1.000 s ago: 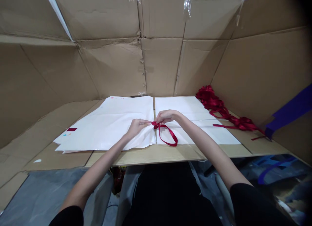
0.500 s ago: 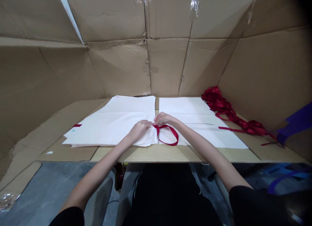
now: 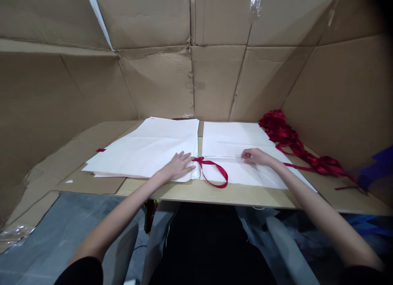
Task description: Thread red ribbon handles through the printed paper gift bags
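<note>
My left hand point(image 3: 177, 166) lies with fingers spread on the right part of a stack of white sheets point(image 3: 147, 141). Beside its fingertips, a red ribbon point(image 3: 221, 170) comes from the stack's right edge and forms a loop over the gap and the right-hand white sheet point(image 3: 233, 135). My right hand point(image 3: 252, 156) is over that right sheet, its fingers pinched at the end of a thin, pale strip or line point(image 3: 225, 157) that runs left toward the ribbon. What exactly the strip is cannot be made out.
A heap of red ribbon point(image 3: 278, 127) trails along the table's right side, with one strand reaching toward the right sheet. Cardboard walls point(image 3: 217, 82) enclose the back and sides. A small red tab point(image 3: 100, 150) sticks out at the stack's left. Something blue point(image 3: 377, 166) hangs at the far right.
My right hand has moved right, away from the ribbon knot and my left hand. My left hand has flattened on the stack with its fingers spread. The view has shifted slightly.
</note>
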`<state>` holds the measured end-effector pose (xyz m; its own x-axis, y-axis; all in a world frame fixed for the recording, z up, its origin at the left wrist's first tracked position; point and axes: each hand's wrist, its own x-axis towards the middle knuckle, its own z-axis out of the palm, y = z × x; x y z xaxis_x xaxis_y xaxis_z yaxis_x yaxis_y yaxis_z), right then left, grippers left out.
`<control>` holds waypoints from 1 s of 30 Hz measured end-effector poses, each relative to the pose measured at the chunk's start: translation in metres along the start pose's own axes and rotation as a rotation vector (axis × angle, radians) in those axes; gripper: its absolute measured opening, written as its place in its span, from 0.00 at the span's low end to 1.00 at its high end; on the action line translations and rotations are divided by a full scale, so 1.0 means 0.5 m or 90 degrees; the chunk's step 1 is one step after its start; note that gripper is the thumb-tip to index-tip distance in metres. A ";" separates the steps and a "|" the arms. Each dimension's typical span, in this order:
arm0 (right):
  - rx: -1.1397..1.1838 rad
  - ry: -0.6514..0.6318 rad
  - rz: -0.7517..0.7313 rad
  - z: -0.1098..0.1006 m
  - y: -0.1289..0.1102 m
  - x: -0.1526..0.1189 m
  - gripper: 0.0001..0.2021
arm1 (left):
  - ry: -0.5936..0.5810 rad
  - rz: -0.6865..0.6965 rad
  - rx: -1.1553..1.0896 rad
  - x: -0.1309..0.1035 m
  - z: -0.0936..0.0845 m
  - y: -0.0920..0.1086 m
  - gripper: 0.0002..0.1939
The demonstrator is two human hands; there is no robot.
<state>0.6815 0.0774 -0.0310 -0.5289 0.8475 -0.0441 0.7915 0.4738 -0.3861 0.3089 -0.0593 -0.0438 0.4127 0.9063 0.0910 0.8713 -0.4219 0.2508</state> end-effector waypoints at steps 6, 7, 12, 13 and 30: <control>0.173 0.113 0.018 0.005 0.055 -0.038 0.09 | -0.045 0.004 0.001 -0.007 -0.002 0.007 0.30; 0.199 0.124 0.025 0.004 0.051 -0.040 0.11 | -0.045 0.006 0.003 -0.008 -0.002 0.007 0.30; 0.234 0.066 0.001 0.004 0.018 -0.035 0.15 | -0.025 -0.009 0.024 -0.012 -0.003 0.010 0.30; 0.237 0.056 -0.012 0.006 0.010 -0.032 0.14 | -0.021 -0.011 0.027 -0.012 -0.004 0.011 0.30; 0.228 -0.032 -0.184 0.107 -0.284 0.126 0.06 | -0.021 -0.018 0.042 -0.008 -0.003 0.014 0.31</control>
<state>0.5194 0.0508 -0.0286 -0.7337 0.6757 0.0707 0.4581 0.5688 -0.6831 0.3127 -0.0659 -0.0412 0.3953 0.9171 0.0521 0.8978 -0.3977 0.1890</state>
